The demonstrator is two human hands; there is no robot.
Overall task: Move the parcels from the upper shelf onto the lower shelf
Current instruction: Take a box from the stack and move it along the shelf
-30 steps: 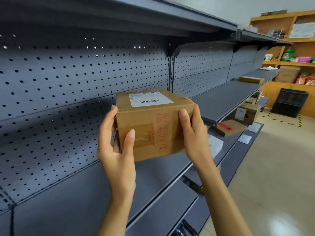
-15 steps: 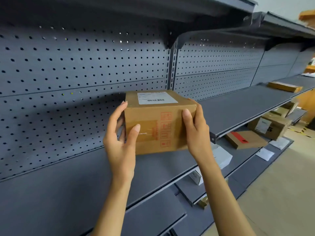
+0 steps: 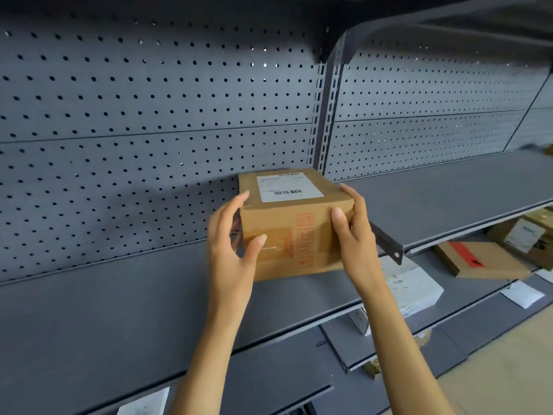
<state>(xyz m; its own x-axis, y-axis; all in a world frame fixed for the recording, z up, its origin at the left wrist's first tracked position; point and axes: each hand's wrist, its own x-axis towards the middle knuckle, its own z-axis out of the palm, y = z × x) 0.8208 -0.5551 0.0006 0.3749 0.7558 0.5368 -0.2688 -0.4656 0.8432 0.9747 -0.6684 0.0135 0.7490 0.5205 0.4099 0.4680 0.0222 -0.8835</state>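
A brown cardboard parcel (image 3: 287,235) with a white barcode label on top and red handling marks on its front sits low over the grey metal shelf (image 3: 119,310); its bottom looks to be touching the shelf surface. My left hand (image 3: 230,256) holds its left side, thumb on the front face. My right hand (image 3: 356,244) clasps its right edge, thumb on the front. The perforated back panel (image 3: 149,115) is close behind the parcel.
One level down, to the right, lie a white parcel (image 3: 416,286), a flat brown parcel with red tape (image 3: 478,262), a labelled brown box (image 3: 526,235) and a white envelope (image 3: 522,295). A shelf bracket (image 3: 389,250) juts out beside my right hand. Another shelf overhangs above.
Both hands have carried the parcel down and towards the back panel, until it meets the shelf. The view has swung left, so the far end of the aisle is out of sight.
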